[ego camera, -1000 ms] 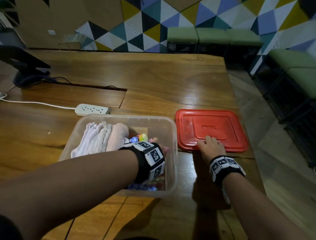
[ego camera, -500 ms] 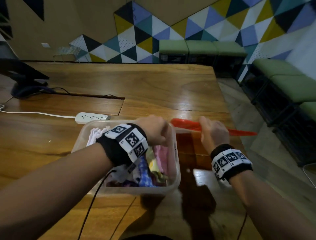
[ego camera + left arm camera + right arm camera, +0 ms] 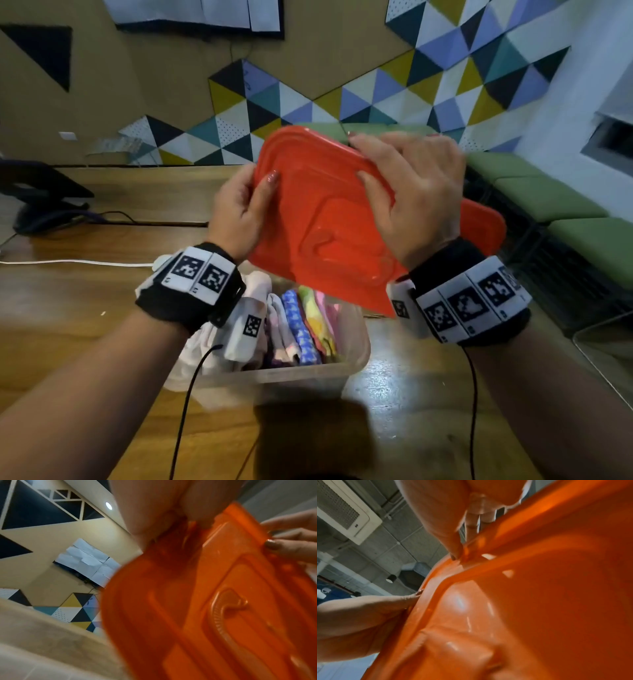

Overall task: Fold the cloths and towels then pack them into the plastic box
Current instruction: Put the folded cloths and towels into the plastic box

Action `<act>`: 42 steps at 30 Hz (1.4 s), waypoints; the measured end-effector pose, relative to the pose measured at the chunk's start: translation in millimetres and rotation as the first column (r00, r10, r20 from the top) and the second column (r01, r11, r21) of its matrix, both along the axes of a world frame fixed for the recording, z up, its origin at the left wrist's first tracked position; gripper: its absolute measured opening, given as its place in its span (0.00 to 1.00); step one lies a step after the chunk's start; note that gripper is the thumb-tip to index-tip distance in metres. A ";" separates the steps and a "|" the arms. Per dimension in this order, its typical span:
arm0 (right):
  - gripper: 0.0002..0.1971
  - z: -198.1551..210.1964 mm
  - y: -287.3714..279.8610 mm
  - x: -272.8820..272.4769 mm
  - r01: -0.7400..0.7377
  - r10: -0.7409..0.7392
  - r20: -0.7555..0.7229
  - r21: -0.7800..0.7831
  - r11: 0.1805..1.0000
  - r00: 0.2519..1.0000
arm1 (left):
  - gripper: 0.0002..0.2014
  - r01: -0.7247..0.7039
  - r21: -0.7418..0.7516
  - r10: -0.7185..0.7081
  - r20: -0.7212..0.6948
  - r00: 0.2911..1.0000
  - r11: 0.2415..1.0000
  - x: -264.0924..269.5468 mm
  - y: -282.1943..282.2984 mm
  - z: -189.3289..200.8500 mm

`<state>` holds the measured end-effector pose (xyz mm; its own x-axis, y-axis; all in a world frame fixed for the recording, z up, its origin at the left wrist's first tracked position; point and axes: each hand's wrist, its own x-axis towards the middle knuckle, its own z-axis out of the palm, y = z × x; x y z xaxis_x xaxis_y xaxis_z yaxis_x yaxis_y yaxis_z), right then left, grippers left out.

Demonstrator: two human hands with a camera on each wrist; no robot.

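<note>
A red plastic lid [image 3: 325, 222] is up in the air, tilted, above the clear plastic box [image 3: 308, 377] on the wooden table. My left hand [image 3: 253, 192] grips the lid's left edge, thumb on the near face. My right hand [image 3: 366, 161] holds its upper right part, thumb on the near face and fingers curled over the top rim. Folded cloths [image 3: 301, 325], white, blue-patterned, yellow and pink, stand packed side by side in the box. In both wrist views the lid [image 3: 205, 615] [image 3: 539, 601] fills the picture close up.
A white cable [image 3: 68, 263] runs across the table at the left, behind it a dark stand [image 3: 41, 198]. Green benches [image 3: 548, 205] line the wall at the right, beyond the table's right edge. Bare wood lies in front of the box.
The lid was lifted off the table by my right hand, and my left hand left the box to take its other edge. It now hangs raised and tilted over the box.
</note>
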<state>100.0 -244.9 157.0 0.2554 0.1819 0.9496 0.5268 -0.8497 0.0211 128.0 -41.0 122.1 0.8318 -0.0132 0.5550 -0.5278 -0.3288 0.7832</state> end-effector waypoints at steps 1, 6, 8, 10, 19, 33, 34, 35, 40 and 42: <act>0.17 3.7 4.1 -3.9 0.038 -0.037 -0.024 0.021 0.999 0.999 | 0.08 -0.036 -0.002 0.036 0.004 0.999 0.999 -1.7 6.0 6.4; 0.32 -19.5 3.0 -18.2 0.289 -0.273 -0.332 0.000 0.957 0.903 | 0.16 -0.150 -0.002 0.140 -0.354 0.925 0.989 -0.7 54.4 -6.0; 0.35 -43.5 -4.0 -20.9 0.255 -0.186 -0.638 0.016 0.967 0.747 | 0.15 -0.153 -0.001 0.131 -0.513 0.848 0.988 -4.2 71.6 -24.5; 0.36 -68.7 -7.9 -23.4 0.182 -0.031 -0.934 0.037 0.983 0.356 | 0.14 -0.153 0.029 0.137 -0.634 0.761 0.988 -9.0 86.4 -47.2; 0.33 -87.8 14.5 -11.8 0.009 -0.152 -0.988 -0.152 0.988 0.032 | 0.12 -0.193 0.295 0.353 -0.764 0.541 0.936 -11.9 118.8 -83.9; 0.63 -102.0 2.3 -8.8 -0.305 -0.281 -0.953 -0.234 0.923 -0.117 | 0.63 0.370 0.588 0.411 -0.790 0.455 0.719 -53.8 106.9 -62.3; 0.63 -104.3 0.9 -9.6 -0.315 -0.288 -0.951 -0.240 0.918 -0.114 | 0.62 0.369 0.610 0.434 -0.776 0.458 0.701 -54.2 106.4 -63.2; 0.64 -105.3 0.3 -10.5 -0.316 -0.290 -0.951 -0.243 0.917 -0.110 | 0.62 0.367 0.613 0.440 -0.774 0.456 0.699 -54.6 105.1 -63.0; 0.65 -108.1 -1.9 -15.2 -0.324 -0.251 -0.957 -0.194 0.926 -0.146 | 0.69 0.357 0.564 0.403 -0.806 0.433 0.745 -51.6 104.1 -62.1; 0.67 -108.5 -7.0 -16.4 -0.318 -0.248 -0.955 -0.186 0.930 -0.165 | 0.71 0.373 0.582 0.413 -0.796 0.443 0.722 -48.5 100.9 -62.9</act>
<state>83.6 -252.0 48.4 0.7868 0.3645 -0.4980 0.2026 -0.9148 -0.3495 79.5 60.0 59.2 0.8159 0.0257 -0.5776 0.2818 -0.8900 0.3585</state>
